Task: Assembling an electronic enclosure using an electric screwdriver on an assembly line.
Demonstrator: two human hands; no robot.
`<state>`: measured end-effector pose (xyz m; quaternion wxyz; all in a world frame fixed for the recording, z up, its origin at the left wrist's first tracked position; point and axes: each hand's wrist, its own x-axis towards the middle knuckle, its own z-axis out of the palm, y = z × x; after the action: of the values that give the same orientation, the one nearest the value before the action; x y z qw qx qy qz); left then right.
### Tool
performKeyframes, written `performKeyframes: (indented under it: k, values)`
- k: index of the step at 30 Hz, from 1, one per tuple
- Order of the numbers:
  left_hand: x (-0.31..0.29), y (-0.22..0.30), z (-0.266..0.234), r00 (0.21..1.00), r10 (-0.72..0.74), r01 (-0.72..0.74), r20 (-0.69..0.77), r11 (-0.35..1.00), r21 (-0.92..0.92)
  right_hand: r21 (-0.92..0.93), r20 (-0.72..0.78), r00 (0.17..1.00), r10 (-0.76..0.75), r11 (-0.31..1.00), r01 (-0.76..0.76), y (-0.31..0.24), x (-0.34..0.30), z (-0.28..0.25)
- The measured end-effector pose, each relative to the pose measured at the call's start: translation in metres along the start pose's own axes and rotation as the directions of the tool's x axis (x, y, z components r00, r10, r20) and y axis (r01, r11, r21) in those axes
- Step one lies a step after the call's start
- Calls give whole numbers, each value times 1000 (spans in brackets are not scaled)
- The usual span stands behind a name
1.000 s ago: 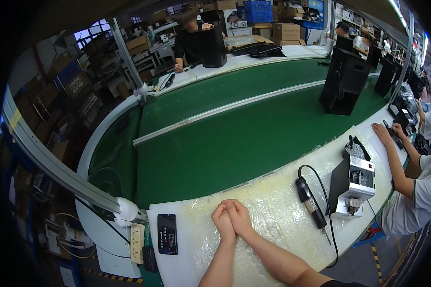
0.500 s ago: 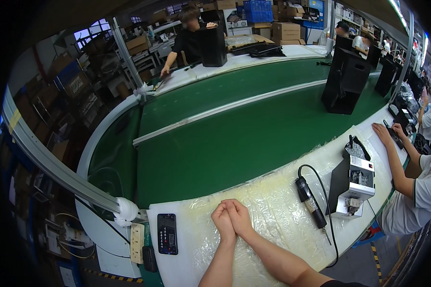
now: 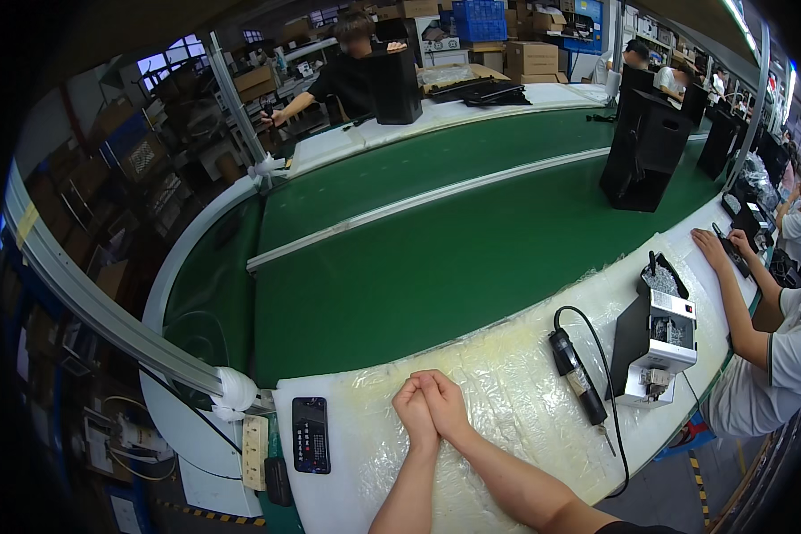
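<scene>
To my left, a dark phone (image 3: 311, 435) lies flat, looking slick and breakable; its long edges suit a grip. My left hand (image 3: 413, 414) and right hand (image 3: 445, 408) are curled closed, pressed together over clear film (image 3: 503, 392), probably slippery. Rightward, the corded screwdriver (image 3: 578, 378) seems stiff, fairly heavy, best held mid-barrel.

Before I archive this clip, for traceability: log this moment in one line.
left hand: clasped with right hand | phone: lying left of hands | power screwdriver: lying right of hands
</scene>
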<state>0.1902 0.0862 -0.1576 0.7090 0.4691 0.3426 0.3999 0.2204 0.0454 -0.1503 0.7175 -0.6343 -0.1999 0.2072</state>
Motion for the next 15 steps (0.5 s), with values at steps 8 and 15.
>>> performKeyframes:
  k: [8,15]
  values:
    - [0,0,-1,1000,-7,7,3,1000,13,-6,-6,1000,5,1000,-5,-1,0,0]
    - [-1,0,0,1000,-11,11,4,1000,3,-4,-6,1000,-9,1000,9,-2,0,0]
